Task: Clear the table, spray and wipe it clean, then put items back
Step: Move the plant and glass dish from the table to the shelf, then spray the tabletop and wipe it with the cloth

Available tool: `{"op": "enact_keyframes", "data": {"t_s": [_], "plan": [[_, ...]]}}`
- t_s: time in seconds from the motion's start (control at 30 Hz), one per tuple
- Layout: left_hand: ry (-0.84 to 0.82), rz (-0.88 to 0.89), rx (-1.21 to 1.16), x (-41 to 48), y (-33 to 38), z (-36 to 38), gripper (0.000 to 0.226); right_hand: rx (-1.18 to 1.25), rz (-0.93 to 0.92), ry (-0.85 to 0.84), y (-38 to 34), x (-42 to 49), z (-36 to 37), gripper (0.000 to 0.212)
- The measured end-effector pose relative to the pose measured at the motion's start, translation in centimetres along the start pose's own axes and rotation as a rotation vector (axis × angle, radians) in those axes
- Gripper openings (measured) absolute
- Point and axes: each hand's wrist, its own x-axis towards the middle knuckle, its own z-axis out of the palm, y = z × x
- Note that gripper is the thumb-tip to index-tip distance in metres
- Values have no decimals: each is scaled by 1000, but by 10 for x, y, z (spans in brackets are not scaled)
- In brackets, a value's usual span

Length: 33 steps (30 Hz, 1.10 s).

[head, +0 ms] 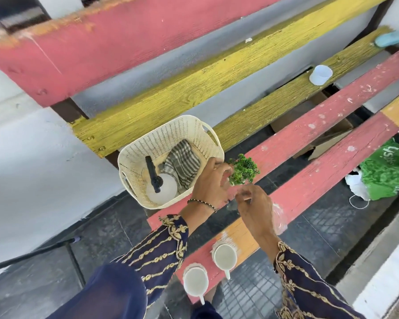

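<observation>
Holding a small green plant (243, 169) by its base, the left grip (213, 180) has its fingers curled round the stem end, just beside the right rim of a cream basket (134, 155). The plant hangs over a red plank of the slatted counter (320, 116). Just below it, the right grip (255, 207) has its fingers bent in toward the plant's underside; I cannot tell whether it has hold of anything. Inside the basket a white spray bottle (161, 187) with a black nozzle lies beside a striped cloth (184, 164). Two white mugs (195, 282) (225, 254) stand on the nearest plank, handles toward the person. A white cup (320, 74) sits well apart on a far yellow plank, and a green bag (387, 171) lies on the floor under the counter
</observation>
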Motion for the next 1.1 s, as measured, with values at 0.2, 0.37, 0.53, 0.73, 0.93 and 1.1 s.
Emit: {"op": "enact_keyframes", "data": {"t_s": [0.2,0.37,0.53,0.73,0.93,1.1], "plan": [[181,15,-24,-29,-23,-66,19,95,-238,-67,-75,-4,31,9],[416,-80,-86,-56,-65,-109,15,19,-463,-236,-117,-4,76,34],[549,-263,-132,-77,-108,-131,20,-63,-457,-421,-127,3,120,32],[476,-486,-230,-71,-122,-124,17,4,-491,-292,-124,10,126,28],[216,-826,-341,-28,-121,-89,27,63,-536,-97,-121,26,94,26],[68,-1151,-534,12,-137,-51,40,-1,-550,-20,-112,42,72,24]]}}
